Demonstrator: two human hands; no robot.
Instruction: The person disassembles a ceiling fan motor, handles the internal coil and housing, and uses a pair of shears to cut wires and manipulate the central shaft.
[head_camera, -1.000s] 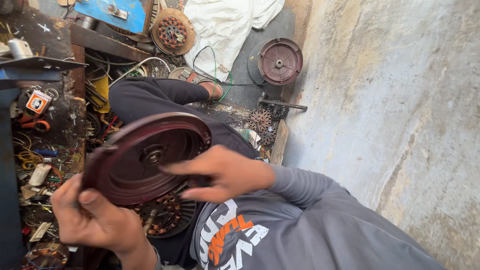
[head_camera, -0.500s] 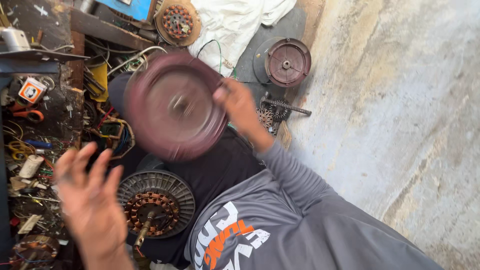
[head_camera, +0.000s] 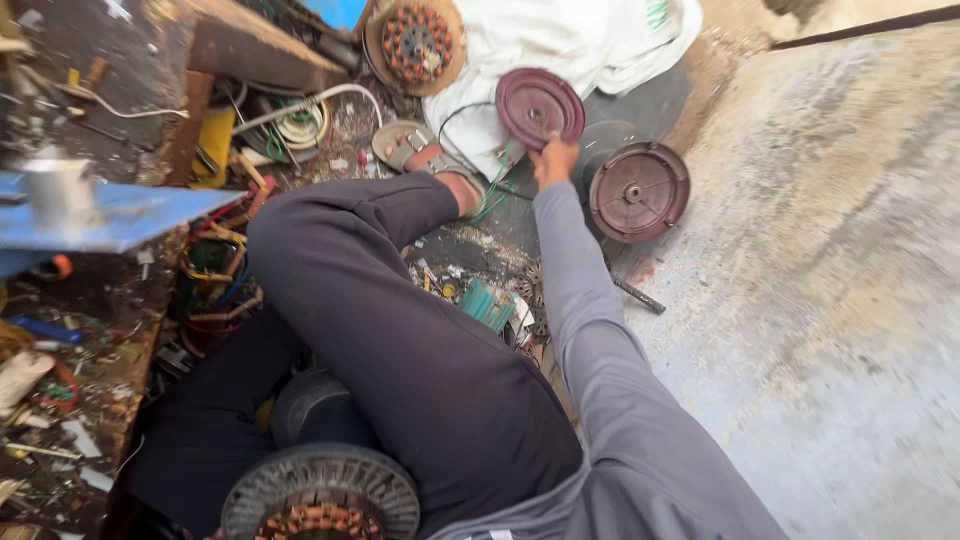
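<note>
At arm's length ahead of me, my right hand (head_camera: 556, 160) grips the lower rim of a maroon disc cover (head_camera: 540, 106), fingers curled over the edge, the disc tilted against the white cloth (head_camera: 580, 40). My left hand is out of view, so I cannot tell how it is set. I judge the cover to be cast metal: stiff, fairly heavy for one hand, its painted face smooth and possibly slick, so the rim looks the best place to hold. Just beside it lies a second round cover (head_camera: 639, 191) on the concrete floor (head_camera: 830, 300). Nearer me, a wound stator (head_camera: 320, 497) sits by my dark-trousered leg (head_camera: 400, 340), with a sandalled foot (head_camera: 440, 165) beyond.
</note>
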